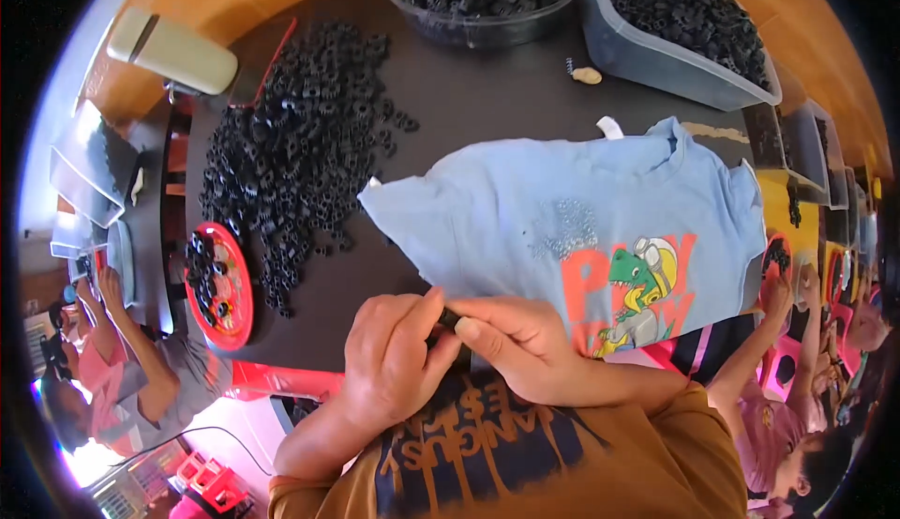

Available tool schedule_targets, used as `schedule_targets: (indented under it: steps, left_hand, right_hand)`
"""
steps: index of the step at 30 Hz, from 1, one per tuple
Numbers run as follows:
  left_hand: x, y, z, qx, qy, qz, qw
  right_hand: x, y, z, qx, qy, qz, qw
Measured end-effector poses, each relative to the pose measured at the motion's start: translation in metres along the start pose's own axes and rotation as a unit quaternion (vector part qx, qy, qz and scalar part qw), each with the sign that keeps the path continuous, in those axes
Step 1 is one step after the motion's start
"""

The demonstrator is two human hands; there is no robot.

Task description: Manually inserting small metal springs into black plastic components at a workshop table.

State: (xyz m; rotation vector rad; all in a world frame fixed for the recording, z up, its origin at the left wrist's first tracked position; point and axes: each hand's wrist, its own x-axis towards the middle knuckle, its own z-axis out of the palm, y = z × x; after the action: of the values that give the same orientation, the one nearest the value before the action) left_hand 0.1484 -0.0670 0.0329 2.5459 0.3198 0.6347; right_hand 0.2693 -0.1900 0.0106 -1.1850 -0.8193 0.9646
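My left hand [386, 355] and my right hand [527, 348] meet in front of my chest, both closed. Pinched between their fingertips is a small black part [449, 318], mostly covered by the fingers, so its exact shape cannot be made out. Just beyond my hands a light blue T-shirt [497, 191] with a printed dinosaur lies spread on the dark table [450, 97]. A patch of tiny pale bits [564, 226] shows on the shirt. Left of it is a big heap of small black ring-like parts [305, 125].
A red plate [246, 317] with black parts stands at the table's left edge. Toward the back are a clear round bowl [450, 31] and a clear tub [656, 78], both full of black parts. Other people work at left and right.
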Motion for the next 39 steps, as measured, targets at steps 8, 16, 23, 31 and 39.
schedule_targets:
  steps: [8, 16, 23, 31, 39]
  left_hand:
    - [0.092, -0.014, -0.019, 0.029, 0.052, 0.015, 0.998]
    - [0.231, -0.067, 0.003, 0.051, 0.022, 0.056, 0.997]
    - [0.168, -0.063, -0.016, 0.007, 0.022, -0.026, 0.999]
    - [0.01, -0.082, -0.067, 0.089, 0.165, -0.257, 0.948]
    - [-0.026, -0.072, -0.047, 0.152, 0.163, -0.176, 0.959]
  right_hand:
    - [-0.002, 0.006, 0.001, 0.142, 0.047, 0.02, 0.989]
    - [-0.007, 0.006, -0.001, 0.163, -0.026, 0.044, 0.985]
    - [-0.006, 0.009, -0.004, 0.151, -0.035, 0.053, 0.987]
    - [0.001, 0.008, 0.0, 0.073, -0.009, 0.014, 0.997]
    - [0.004, 0.005, 0.014, -0.016, -0.03, 0.036, 0.999]
